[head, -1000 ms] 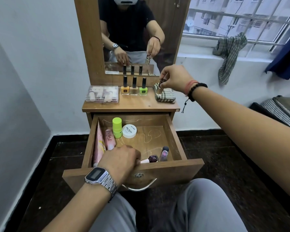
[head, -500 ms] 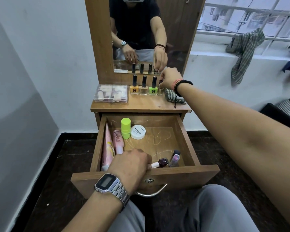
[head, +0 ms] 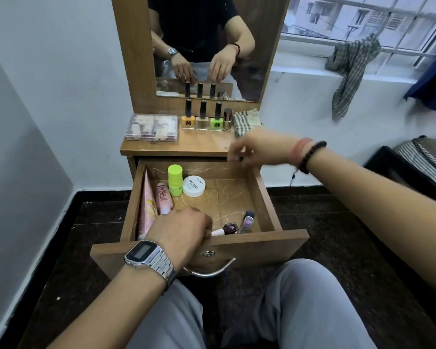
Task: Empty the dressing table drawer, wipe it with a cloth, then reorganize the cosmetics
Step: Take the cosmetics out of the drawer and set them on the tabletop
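Drawer: I see the open wooden drawer point(head: 264, 197) pulled out toward me, with cosmetics left inside, so I judge the emptying unfinished.
Left hand: my left hand point(head: 184, 227) rests curled over the drawer's front edge; whether its fingertips touch the white cap beside them I cannot tell.
Right hand: my right hand point(head: 257, 147) hovers blurred over the drawer's far right corner, fingers loosely bent, holding nothing that I can make out.
Nearest item: the dark maroon glass nail polish bottle with a white cap point(head: 228, 228) lies on its side at the front of the drawer, just beside my left fingers and well below my right hand.
Handling: I judge it small, light, rigid, smooth and breakable; I would pinch it across the glass body, not the cap, since it may roll.
Neighbour: a small lilac bottle with a dark cap point(head: 247, 220) lies just right of it.
Back items: a lime green cylindrical stick point(head: 175, 180) and a round white plastic jar point(head: 194, 186) sit at the far side; both look light and hard, easy to grasp round the sides.
Left wall: a pink squeeze tube point(head: 163, 197) and a pale pink soft tube point(head: 146, 205) lie along it; I expect them to yield.
Tabletop: four nail polish bottles point(head: 203, 119) stand upright beside a folded checked cloth point(head: 244, 119).
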